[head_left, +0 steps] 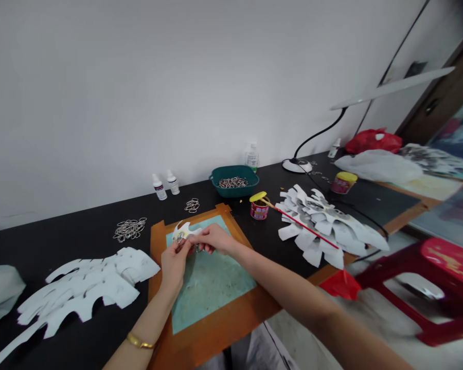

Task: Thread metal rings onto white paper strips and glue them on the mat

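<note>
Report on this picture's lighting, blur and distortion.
Head view: soft, grey light on the wall, the far upper-right corner darkened; head view: the red stool looks stretched and blurred near the right edge; head view: left hand and right hand fairly clear, the white piece at their fingertips too small for fine detail.

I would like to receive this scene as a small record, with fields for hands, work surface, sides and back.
left hand: holds a white cut piece
right hand: fingers at the same piece
under hands: teal sheet within an orange-brown border
left side: overlapping white sheets, loose metal rings
right side: red pot, thin red stick, white cut shapes
back: green basket containing small metal pieces
unclear: exact fingertip contact
</note>
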The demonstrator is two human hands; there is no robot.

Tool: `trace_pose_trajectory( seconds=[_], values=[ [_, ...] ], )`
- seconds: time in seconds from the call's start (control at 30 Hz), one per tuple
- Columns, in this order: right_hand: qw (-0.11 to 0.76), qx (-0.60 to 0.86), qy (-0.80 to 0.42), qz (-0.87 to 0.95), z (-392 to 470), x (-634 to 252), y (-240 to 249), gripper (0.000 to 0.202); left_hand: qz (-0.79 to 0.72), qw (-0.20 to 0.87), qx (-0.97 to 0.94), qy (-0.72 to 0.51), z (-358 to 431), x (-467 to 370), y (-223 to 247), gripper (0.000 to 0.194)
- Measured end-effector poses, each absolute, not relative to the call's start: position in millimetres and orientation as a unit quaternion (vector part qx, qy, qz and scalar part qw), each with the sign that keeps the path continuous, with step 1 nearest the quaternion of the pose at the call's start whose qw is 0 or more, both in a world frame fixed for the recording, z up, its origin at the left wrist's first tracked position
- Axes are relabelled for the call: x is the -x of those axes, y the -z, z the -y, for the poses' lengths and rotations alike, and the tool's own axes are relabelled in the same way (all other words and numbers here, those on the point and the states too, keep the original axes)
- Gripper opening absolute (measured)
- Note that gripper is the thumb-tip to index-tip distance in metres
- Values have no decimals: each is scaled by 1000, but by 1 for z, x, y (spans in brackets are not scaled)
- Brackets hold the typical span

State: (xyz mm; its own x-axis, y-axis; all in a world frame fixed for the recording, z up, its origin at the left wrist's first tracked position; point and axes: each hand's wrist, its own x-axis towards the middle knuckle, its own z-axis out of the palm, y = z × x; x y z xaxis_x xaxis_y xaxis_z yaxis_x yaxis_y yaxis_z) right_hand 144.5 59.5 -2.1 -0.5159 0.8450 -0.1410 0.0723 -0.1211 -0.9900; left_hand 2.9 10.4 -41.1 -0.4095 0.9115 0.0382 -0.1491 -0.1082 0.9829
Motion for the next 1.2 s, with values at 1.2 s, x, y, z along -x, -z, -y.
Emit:
trace_pose_trajectory(
  seconds=[1.2],
  values=[
    [350,393,-599,604,-44,-135,5,31,-477,494,-234,-688,-4,-11,23,35]
  ],
)
